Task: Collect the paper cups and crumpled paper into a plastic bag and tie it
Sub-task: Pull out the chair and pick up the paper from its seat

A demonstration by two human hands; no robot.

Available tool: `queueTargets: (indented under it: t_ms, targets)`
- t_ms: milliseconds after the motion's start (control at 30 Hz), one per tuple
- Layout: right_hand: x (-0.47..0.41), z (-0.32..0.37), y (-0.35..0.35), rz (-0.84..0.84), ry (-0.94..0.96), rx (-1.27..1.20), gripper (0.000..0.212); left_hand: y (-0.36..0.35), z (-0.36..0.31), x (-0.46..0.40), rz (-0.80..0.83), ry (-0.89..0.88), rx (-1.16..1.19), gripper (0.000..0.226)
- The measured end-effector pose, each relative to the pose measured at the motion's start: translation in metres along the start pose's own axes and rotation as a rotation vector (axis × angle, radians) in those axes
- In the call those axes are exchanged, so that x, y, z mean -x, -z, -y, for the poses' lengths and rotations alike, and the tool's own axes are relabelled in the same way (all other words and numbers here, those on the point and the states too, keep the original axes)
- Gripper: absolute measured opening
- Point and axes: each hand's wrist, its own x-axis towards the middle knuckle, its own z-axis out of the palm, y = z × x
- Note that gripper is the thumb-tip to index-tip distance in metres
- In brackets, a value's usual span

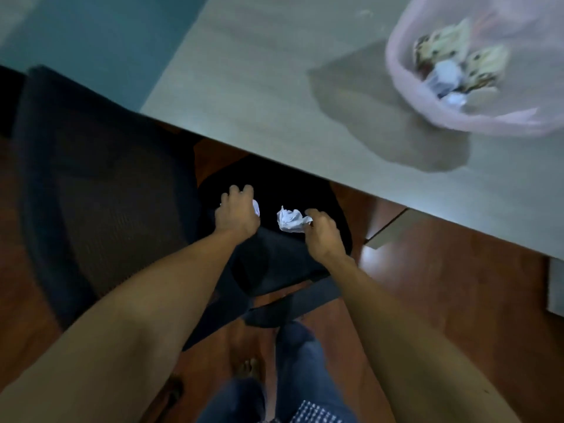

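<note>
While both arms reach down over the chair seat (274, 190), the left hand (236, 213) curls round a paper ball (256, 207) and the right hand (322, 233) pinches a second crumpled paper (290, 220). Well beyond and right of the hands, the plastic bag (406, 77) lies open on the table (274, 87), already holding paper cups (485, 61). A loose pinch could drop the wad under the table during the lift.

white crumpled paper (291, 220) over chair seat, pink plastic bag (406, 83) holding paper cups (439, 47)
</note>
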Motion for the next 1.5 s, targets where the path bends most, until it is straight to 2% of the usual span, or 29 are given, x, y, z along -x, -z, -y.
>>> queueTargets:
  t_ms: [167,300,433,667,833,1100,1167,1267,1333,1433,1500]
  targets:
    - [0.063,0.028,0.069,-0.143,-0.008,0.005,0.021,0.071,-0.03,0.054,-0.028,-0.158,0.147,0.037]
    - [0.104,0.045,0.125,-0.328,-0.009,-0.074,0.015,0.127,-0.052,0.086,-0.112,-0.294,0.187,0.04]
    - [0.128,0.055,0.184,-0.492,-0.047,-0.18,0.033,0.17,-0.085,0.101,-0.174,-0.379,0.249,0.042]
    - [0.112,0.052,0.286,-0.752,0.008,-0.217,0.029,0.209,-0.17,0.083,-0.25,-0.493,0.278,0.046]
    - [0.063,0.029,0.344,-0.783,-0.049,-0.248,0.025,0.216,-0.242,0.043,-0.242,-0.521,0.284,0.046]
    - [-0.027,-0.017,0.397,-0.71,-0.129,-0.212,0.027,0.2,-0.343,-0.042,-0.199,-0.522,0.24,0.048]
    - [-0.05,-0.025,0.399,-0.677,-0.13,-0.226,0.037,0.192,-0.36,-0.061,-0.188,-0.523,0.26,0.049]
    - [-0.078,-0.032,0.398,-0.627,-0.123,-0.252,0.058,0.18,-0.372,-0.084,-0.201,-0.529,0.269,0.067]
    - [-0.088,-0.038,0.393,-0.636,-0.108,-0.253,0.049,0.172,-0.368,-0.092,-0.218,-0.543,0.262,0.07]
    - [-0.089,-0.039,0.386,-0.679,-0.107,-0.254,0.024,0.171,-0.354,-0.092,-0.278,-0.565,0.205,0.055]
    - [-0.088,-0.035,0.383,-0.691,-0.11,-0.234,0.016,0.176,-0.342,-0.089,-0.334,-0.575,0.146,0.046]
